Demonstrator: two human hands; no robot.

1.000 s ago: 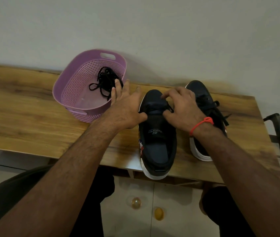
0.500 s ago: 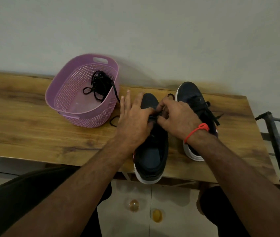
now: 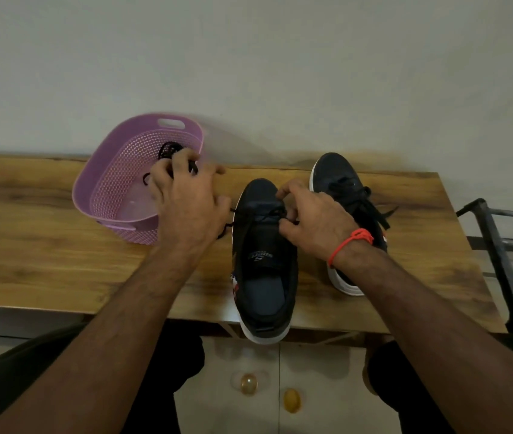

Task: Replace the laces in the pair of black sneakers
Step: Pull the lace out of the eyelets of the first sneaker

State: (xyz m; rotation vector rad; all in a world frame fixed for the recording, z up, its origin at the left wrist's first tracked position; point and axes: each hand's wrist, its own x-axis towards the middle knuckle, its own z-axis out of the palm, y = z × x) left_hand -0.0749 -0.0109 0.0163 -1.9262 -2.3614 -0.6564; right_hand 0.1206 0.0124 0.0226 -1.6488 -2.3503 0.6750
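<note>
Near sneaker: I see a black low-top sneaker with a white sole (image 3: 263,277) standing toe-away at the near edge of the wooden tabletop (image 3: 45,261), its heel hanging just over that edge. Its tongue lies bare apart from one black lace (image 3: 264,214) crossing it near the toe.

Right hand: my right hand (image 3: 314,223), with a red cord bracelet (image 3: 350,242) on the wrist, sits over the right side of that sneaker's tongue. Its fingers are curled and pinch the lace at the eyelets.

Left hand: my left hand (image 3: 186,198) is at the right wall of the basket, fingers curled. They seem to grip a black lace strand, though blur keeps me from being sure of it. A black strand runs from under this hand to the left side of the near sneaker.

Second sneaker: a matching black sneaker with a white sole (image 3: 343,189) stands further back and to the right, partly behind my right wrist, toe toward the far edge. It is laced, with black lace ends spilling to its right.

Basket: a lilac perforated plastic basket with a handle slot (image 3: 114,183) stands toward the far edge, left of both sneakers, looking tipped toward me.

Spare laces: a bundle of black laces (image 3: 167,151) lies inside the basket near its far right wall.
</note>
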